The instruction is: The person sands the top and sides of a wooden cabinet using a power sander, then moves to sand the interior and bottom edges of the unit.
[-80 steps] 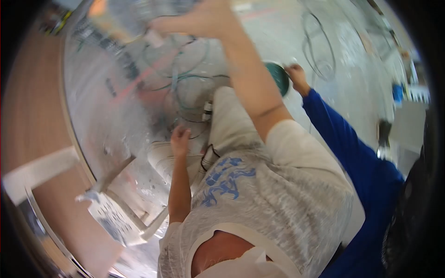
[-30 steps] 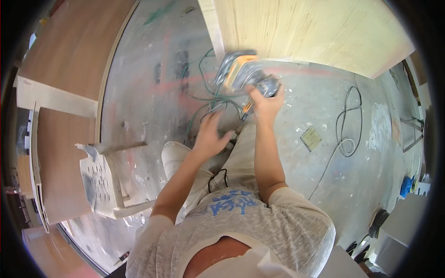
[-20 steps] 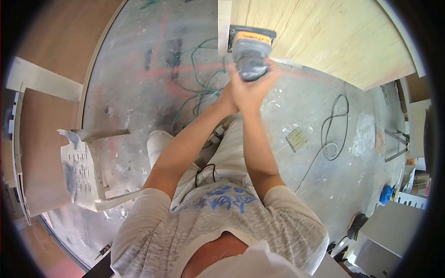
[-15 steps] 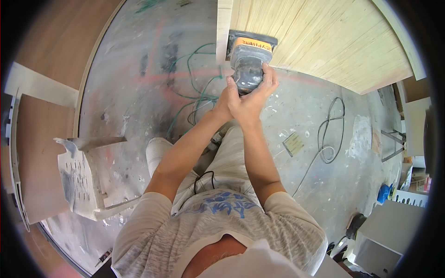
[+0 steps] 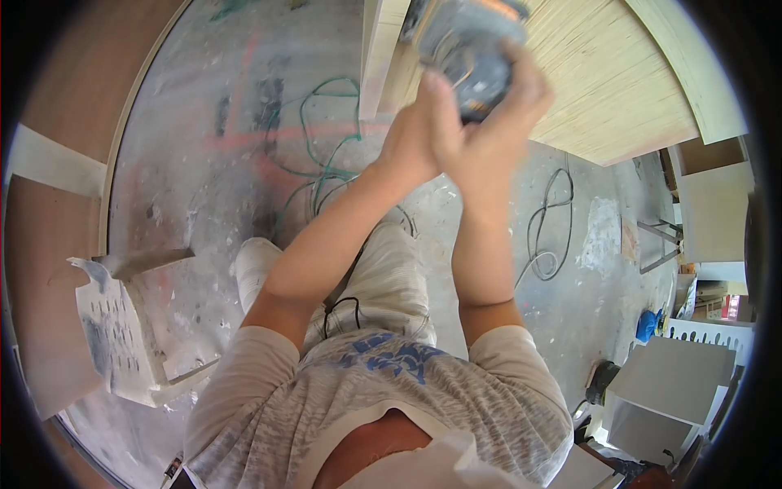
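A dark, dusty power sander (image 5: 476,77) with an orange band is held against the inner side of a pale wooden panel (image 5: 603,73), close to its left edge strip. My right hand (image 5: 497,130) is closed round the rear of the body, thumb on the left and fingers on the right. My left hand (image 5: 409,138) presses in from the left, its fingers mostly hidden behind the right hand and the sander. Both hands and the tool are smeared by motion.
A green cord (image 5: 305,122) and a dark cable (image 5: 533,228) lie looped on the grey floor (image 5: 204,196). A perforated plastic stool (image 5: 122,334) stands at left by a brown board (image 5: 57,277). White boxes (image 5: 672,379) are at lower right.
Both hands have moved the sander up and to the right across the panel. It now looks larger and blurred. The small square pad on the floor is now hidden behind my right forearm.
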Demonstrator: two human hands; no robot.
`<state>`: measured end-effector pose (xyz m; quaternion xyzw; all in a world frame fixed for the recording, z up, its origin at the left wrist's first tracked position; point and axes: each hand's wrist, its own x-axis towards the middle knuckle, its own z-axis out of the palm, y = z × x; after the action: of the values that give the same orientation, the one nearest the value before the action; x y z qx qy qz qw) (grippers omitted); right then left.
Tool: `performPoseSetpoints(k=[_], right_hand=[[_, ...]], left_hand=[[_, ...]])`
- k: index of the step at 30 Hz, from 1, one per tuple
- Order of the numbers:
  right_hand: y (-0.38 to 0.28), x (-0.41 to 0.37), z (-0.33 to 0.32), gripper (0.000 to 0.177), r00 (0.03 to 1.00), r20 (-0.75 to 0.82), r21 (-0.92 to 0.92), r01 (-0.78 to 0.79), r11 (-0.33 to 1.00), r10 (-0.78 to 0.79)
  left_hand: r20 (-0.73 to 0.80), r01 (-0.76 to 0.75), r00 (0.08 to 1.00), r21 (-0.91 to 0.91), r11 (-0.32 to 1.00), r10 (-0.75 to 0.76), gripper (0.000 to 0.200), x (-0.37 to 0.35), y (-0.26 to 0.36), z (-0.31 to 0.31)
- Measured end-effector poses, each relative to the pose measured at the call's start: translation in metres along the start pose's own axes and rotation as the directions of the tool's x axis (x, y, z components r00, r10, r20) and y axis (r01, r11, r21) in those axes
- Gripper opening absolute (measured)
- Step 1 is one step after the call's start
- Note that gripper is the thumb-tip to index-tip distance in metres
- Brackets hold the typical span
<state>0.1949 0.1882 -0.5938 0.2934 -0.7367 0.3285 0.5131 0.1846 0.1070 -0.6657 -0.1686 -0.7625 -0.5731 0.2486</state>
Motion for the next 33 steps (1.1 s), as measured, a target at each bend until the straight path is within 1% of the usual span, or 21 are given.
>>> performPoseSetpoints(k=[1,3,4,6,7,9,12,16,18,19,21,22,24,25,27,28,30,31,33], right_hand=[[0.004,-0.017,0.002,0.070,0.999,0.041,0.006,-0.034,0.999,0.033],[0.005,-0.056,0.012,0.070,0.988,0.075,0.042,-0.141,0.989,0.138],[0.005,-0.072,0.017,0.070,0.989,0.072,0.042,-0.130,0.991,0.127],[0.005,-0.099,0.025,0.070,0.975,0.089,0.024,-0.206,0.978,0.203],[0.006,-0.104,0.028,0.070,0.975,0.090,0.026,-0.205,0.978,0.202],[0.007,-0.111,0.032,0.068,0.972,0.033,0.047,-0.236,0.971,0.234],[0.003,-0.095,0.030,0.064,0.967,0.006,0.103,-0.256,0.961,0.256],[-0.001,-0.056,0.020,0.063,0.979,-0.002,0.086,-0.201,0.976,0.202],[-0.001,-0.037,0.013,0.065,0.991,0.020,-0.017,-0.135,0.991,0.135],[-0.002,-0.028,0.010,0.065,0.991,0.018,-0.022,-0.133,0.991,0.134],[-0.002,-0.012,0.008,0.066,0.990,-0.066,0.041,-0.119,0.992,0.121],[-0.003,-0.007,0.008,0.066,0.990,-0.074,0.037,-0.118,0.992,0.120],[-0.002,0.001,0.006,0.065,0.982,-0.113,0.012,-0.148,0.989,0.148],[-0.002,0.000,0.008,0.064,0.984,-0.098,-0.002,-0.149,0.989,0.148],[0.000,-0.008,0.012,0.064,0.987,-0.070,0.005,-0.145,0.989,0.145],[-0.001,-0.021,0.015,0.067,0.974,-0.055,0.040,-0.216,0.976,0.218],[0.004,-0.051,0.022,0.069,0.945,-0.090,0.078,-0.307,0.949,0.313],[0.008,-0.064,0.021,0.069,0.916,-0.116,0.020,-0.385,0.923,0.385],[0.011,-0.083,0.020,0.076,0.879,-0.151,0.235,-0.413,0.880,0.453]], left_hand=[[-0.024,-0.025,0.999,-0.045,0.999,0.024,0.058,-0.008,-0.017,0.005],[0.000,0.038,0.999,-0.138,0.990,-0.038,0.054,-0.033,-0.032,0.009],[-0.007,0.028,1.000,-0.141,0.990,-0.030,0.054,-0.045,-0.041,0.011],[-0.022,0.097,0.995,-0.184,0.978,-0.102,0.050,-0.063,-0.058,0.013],[-0.024,0.096,0.994,-0.183,0.978,-0.102,0.050,-0.064,-0.062,0.012],[0.021,0.100,0.995,-0.001,0.995,-0.100,0.047,-0.069,-0.069,0.011],[0.033,0.088,0.995,0.036,0.996,-0.089,0.045,-0.061,-0.067,0.008],[0.017,0.056,0.998,0.007,0.998,-0.057,0.049,-0.031,-0.036,0.002],[-0.067,0.007,0.998,0.027,1.000,-0.005,0.054,-0.017,-0.020,0.001],[-0.065,0.004,0.998,0.023,1.000,-0.002,0.054,-0.009,-0.011,-0.003],[0.046,-0.004,0.999,0.137,0.991,-0.003,0.057,0.005,0.008,-0.010],[0.052,-0.012,0.999,0.136,0.991,0.005,0.057,0.007,0.014,-0.014],[-0.003,-0.048,0.999,0.288,0.956,0.051,0.048,0.013,0.022,-0.018],[0.015,-0.076,0.997,0.338,0.938,0.075,0.047,0.016,0.019,-0.017],[0.122,-0.140,0.988,0.430,0.892,0.096,0.045,0.012,-0.002,-0.019],[0.187,-0.178,0.977,0.475,0.862,0.098,0.044,0.008,-0.016,-0.019],[0.303,-0.253,0.948,0.528,0.811,0.098,0.043,-0.003,-0.039,-0.014],[0.341,-0.276,0.935,0.545,0.792,0.091,0.042,-0.009,-0.046,-0.012],[0.400,-0.301,0.915,0.573,0.762,0.060,0.040,-0.015,-0.057,-0.012]])
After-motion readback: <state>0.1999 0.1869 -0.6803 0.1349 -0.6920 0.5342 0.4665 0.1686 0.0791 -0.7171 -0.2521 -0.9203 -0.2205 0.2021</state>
